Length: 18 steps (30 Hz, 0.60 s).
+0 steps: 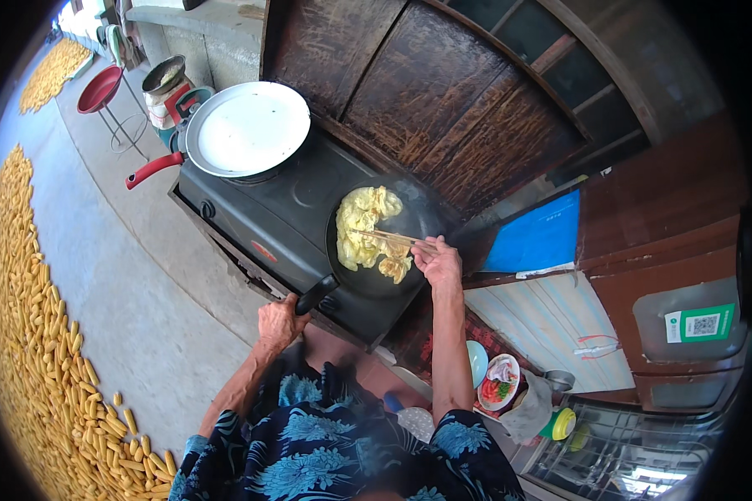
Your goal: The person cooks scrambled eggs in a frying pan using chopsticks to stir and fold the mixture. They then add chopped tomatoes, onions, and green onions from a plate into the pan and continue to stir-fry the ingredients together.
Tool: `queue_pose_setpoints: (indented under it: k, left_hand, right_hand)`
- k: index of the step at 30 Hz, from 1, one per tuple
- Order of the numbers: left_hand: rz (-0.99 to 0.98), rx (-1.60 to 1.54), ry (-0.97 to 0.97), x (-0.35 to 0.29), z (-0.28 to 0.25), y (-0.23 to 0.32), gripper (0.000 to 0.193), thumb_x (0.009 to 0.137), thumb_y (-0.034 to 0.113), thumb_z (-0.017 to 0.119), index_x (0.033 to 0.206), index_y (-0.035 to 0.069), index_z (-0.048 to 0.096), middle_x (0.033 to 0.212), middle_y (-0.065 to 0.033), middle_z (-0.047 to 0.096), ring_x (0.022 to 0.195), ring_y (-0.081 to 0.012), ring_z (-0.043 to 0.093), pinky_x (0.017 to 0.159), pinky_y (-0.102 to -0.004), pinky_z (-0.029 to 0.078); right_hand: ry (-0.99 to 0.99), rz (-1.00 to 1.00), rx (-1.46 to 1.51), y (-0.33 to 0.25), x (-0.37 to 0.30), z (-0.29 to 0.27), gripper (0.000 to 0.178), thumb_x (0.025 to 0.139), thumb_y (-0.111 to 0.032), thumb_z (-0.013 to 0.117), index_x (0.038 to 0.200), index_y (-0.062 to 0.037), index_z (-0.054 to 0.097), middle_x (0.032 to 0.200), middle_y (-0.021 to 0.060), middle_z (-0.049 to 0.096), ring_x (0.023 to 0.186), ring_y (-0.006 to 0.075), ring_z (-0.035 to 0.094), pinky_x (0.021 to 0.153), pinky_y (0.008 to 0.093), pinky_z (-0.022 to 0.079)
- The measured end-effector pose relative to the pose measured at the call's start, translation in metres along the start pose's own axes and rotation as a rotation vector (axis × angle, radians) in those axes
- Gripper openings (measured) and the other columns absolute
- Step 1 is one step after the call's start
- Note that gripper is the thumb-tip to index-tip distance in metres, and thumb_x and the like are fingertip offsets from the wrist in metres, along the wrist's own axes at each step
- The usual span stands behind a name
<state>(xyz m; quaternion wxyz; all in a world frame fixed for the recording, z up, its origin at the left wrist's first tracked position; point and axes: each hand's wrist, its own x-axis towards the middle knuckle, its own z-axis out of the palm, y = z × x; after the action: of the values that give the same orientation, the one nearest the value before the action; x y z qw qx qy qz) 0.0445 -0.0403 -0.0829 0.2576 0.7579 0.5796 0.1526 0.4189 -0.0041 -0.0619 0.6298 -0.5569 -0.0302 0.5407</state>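
My left hand [279, 323] is wrapped round the black handle [316, 295] of a dark frying pan [418, 219] on the stove's right burner. Yellow fried egg [364, 219] lies in the pan, mostly toward its left side, with a browned piece [395, 268] nearer me. From the right, my right hand [437, 259] grips a pair of chopsticks [393, 237], whose tips reach into the egg. A white pan [246, 129] with a red handle [154, 169] rests on the left burner, nothing visible inside it.
The black stove [251, 219] backs onto worn wooden panels [468, 92]. Right of me are a bowl of chopped red and green vegetables [498, 382], a pale green bowl [476, 361] and a glass-topped surface [635, 451]. Corn cobs [42, 351] cover the floor at left, near a red stool [100, 88].
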Motion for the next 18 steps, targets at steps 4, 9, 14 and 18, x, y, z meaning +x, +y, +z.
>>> queue_pose_setpoints:
  k: [4,9,14,18]
  left_hand:
    - [-0.049,-0.015,-0.022,0.001,-0.004,0.001,0.027,0.070,0.025,0.069,0.088,0.005,0.066,0.066,-0.0218,0.064,0.066,-0.0416,0.066,0.064,-0.0502,0.053]
    - [-0.064,-0.018,-0.060,0.001,-0.003,0.002,0.029,0.071,0.028,0.071,0.089,0.006,0.063,0.072,-0.0207,0.066,0.072,-0.0400,0.067,0.065,-0.0497,0.053]
    - [-0.023,0.033,-0.071,0.002,-0.004,0.003,0.031,0.073,0.030,0.071,0.091,0.007,0.062,0.073,-0.0197,0.067,0.072,-0.0392,0.067,0.064,-0.0492,0.053]
    - [-0.003,0.071,-0.069,0.003,-0.009,0.006,0.031,0.074,0.030,0.071,0.090,0.007,0.060,0.073,-0.0186,0.068,0.072,-0.0383,0.068,0.064,-0.0488,0.053]
  right_hand:
    - [0.095,-0.115,0.032,0.000,-0.016,0.006,0.033,0.100,-0.033,0.056,0.106,-0.0011,0.059,0.092,0.0208,0.070,0.070,0.0335,0.070,0.061,0.0424,0.057]
    - [0.141,-0.032,0.005,0.015,-0.030,0.004,0.030,0.101,-0.032,0.053,0.109,-0.0034,0.058,0.088,0.0190,0.071,0.067,0.0338,0.070,0.060,0.0414,0.056]
    - [0.159,0.033,0.092,0.036,-0.007,0.021,0.031,0.102,-0.031,0.050,0.111,-0.0023,0.056,0.095,0.0203,0.070,0.075,0.0361,0.070,0.062,0.0417,0.056]
    - [0.122,0.046,0.206,0.040,-0.002,0.023,0.031,0.103,-0.030,0.048,0.114,-0.0010,0.053,0.107,0.0214,0.066,0.088,0.0372,0.067,0.070,0.0434,0.055]
